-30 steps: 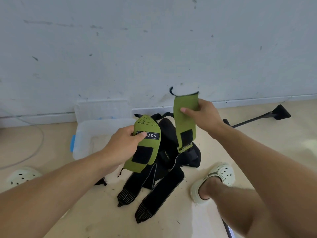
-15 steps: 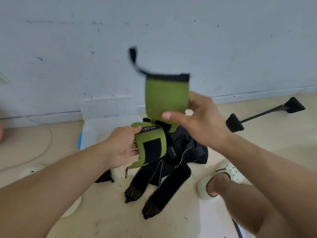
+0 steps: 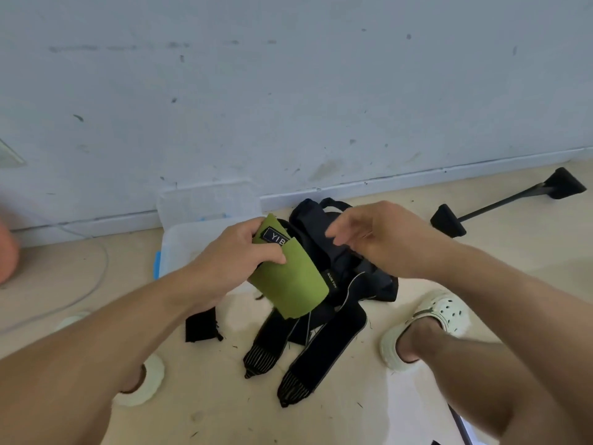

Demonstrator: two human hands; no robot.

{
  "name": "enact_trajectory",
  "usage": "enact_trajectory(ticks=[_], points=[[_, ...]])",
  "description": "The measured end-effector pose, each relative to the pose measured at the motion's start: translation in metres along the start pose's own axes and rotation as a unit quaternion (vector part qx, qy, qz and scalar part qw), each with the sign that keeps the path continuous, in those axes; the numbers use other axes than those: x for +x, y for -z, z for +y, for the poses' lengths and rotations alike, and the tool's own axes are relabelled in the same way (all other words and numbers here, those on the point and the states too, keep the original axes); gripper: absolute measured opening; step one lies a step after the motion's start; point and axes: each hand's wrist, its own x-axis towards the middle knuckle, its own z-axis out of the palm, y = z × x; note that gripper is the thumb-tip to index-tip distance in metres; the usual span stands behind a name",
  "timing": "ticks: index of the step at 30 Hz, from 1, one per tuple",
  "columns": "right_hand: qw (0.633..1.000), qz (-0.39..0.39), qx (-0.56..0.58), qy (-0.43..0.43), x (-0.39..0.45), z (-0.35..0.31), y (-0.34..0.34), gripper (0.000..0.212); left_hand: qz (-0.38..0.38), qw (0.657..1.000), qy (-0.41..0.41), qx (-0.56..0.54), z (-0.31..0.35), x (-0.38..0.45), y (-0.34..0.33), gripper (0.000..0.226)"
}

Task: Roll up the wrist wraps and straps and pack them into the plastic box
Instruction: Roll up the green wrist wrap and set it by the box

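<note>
My left hand [image 3: 236, 255] grips a green wrist wrap [image 3: 288, 281] with a black label, folded over on itself, above the floor. My right hand [image 3: 372, 239] hovers to its right with fingers loosely curled and holds nothing. Beneath both lies a heap of black straps and wraps [image 3: 324, 316], two long ends reaching toward me. The clear plastic box [image 3: 179, 242] stands behind my left hand near the wall, partly hidden by my hand; its lid [image 3: 208, 200] leans against the wall.
A black bar with two wedge-shaped feet [image 3: 503, 200] lies on the floor at the right. White clogs are on my feet [image 3: 433, 319]. A small black piece [image 3: 200, 326] lies left of the heap. A thin cable [image 3: 96, 277] curves over the floor at the left.
The right hand flipped its end of the green wrap up and over, then let go; the wrap is now folded together in the left hand alone. The right hand has dropped lower.
</note>
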Motion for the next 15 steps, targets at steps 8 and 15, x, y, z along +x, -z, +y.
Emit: enact_trajectory(ticks=[8, 15], points=[[0.967, -0.256, 0.016, -0.001, 0.017, 0.016, -0.022, 0.08, -0.16, 0.981, -0.104, -0.045, 0.01, -0.005, 0.007, 0.028], [0.965, -0.237, 0.038, -0.107, 0.023, 0.033, 0.001, 0.025, 0.052, 0.998, -0.037, -0.023, 0.005, 0.005, 0.015, 0.037]])
